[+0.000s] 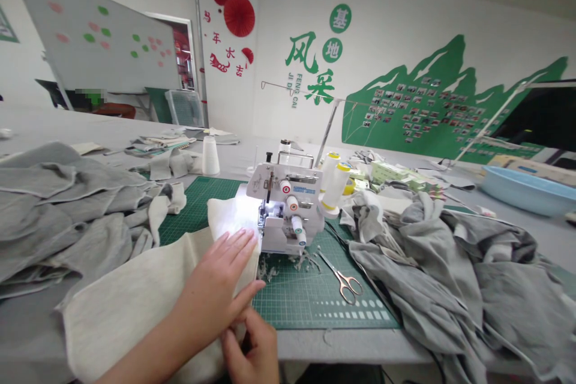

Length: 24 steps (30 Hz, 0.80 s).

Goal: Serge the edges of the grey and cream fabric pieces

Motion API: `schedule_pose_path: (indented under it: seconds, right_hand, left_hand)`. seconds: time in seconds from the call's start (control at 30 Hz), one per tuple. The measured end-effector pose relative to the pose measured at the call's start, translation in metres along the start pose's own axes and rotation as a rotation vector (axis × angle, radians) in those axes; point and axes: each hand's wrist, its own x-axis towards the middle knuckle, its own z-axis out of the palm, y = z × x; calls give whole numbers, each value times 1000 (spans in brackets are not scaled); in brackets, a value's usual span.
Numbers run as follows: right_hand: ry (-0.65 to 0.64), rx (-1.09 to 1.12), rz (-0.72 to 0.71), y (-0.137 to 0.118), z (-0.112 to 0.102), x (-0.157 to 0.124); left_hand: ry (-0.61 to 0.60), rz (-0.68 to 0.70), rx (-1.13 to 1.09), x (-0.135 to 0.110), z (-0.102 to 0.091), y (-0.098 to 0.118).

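Centrally, left hand point(227, 276) is lying flat, fingers straight, on cloth point(135, 291); lower centre, right hand point(254, 348) is pinching its edge.

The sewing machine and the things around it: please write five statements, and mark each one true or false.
1. A white thread cone stands left of the sewing machine. True.
2. The left hand rests on pale fabric. True.
3. The scissors hang on the wall. False: the scissors lie on the green mat.
4. The right hand appears below the left hand. True.
5. The pale fabric beside the machine is in shadow. False: bright light falls on it.
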Motion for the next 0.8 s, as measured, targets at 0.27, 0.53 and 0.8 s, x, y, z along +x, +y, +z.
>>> schedule_pose_path:
  seconds: [0.27,0.53,0.8]
  right_hand:
    - [60,-45,12,18,9,-11]
    - [71,-48,-6,15,8,-9]
    - [33,-4,-34,13,4,-7]
  left_hand:
    - [56,-3,24,-30,-14,11]
    - [48,-17,49,-27,-3,13]
    - [50,-37,48,-19,3,7]
